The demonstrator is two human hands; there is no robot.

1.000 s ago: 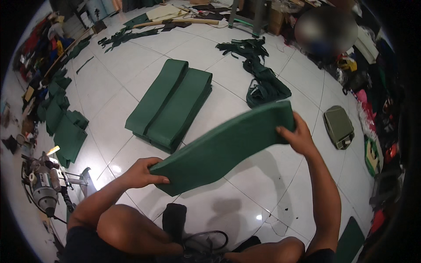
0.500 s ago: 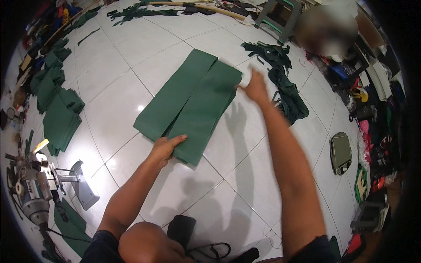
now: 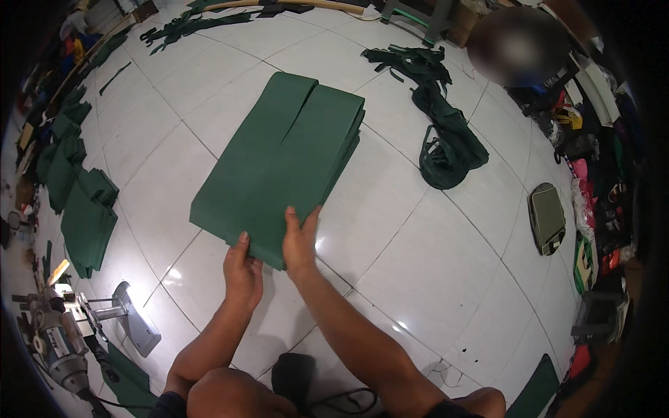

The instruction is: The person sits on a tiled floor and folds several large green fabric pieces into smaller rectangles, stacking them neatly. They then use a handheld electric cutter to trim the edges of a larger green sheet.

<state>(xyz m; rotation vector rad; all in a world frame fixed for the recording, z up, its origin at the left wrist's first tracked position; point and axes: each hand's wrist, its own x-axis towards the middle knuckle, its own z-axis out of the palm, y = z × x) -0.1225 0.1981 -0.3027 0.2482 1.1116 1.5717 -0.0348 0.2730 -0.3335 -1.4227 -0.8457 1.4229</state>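
Observation:
A thick stack of dark green fabric panels (image 3: pixel 265 167) lies slanted in front of me, its near end between my hands. At the near edge my left hand (image 3: pixel 244 275) grips it, thumb on top and fingers below the edge. My right hand (image 3: pixel 301 240) holds the near right corner, thumb over the top and fingers along the side. A narrow slit opens between two top panels at the far end, and layered edges show along the right side.
Folded green fabric piles (image 3: pixel 90 216) lie at left, above a cutting machine (image 3: pixel 63 348) with a metal base plate (image 3: pixel 139 324). Dark green scraps (image 3: pixel 449 132) lie at far right. An olive pouch (image 3: pixel 546 219) and a plastic stool (image 3: pixel 418 17) stand farther out on the tiled floor (image 3: pixel 418 279).
My right hand has come from beside the far right edge to the near corner and taken hold. The slit has closed at the near end. My left hand has shifted nearer and left.

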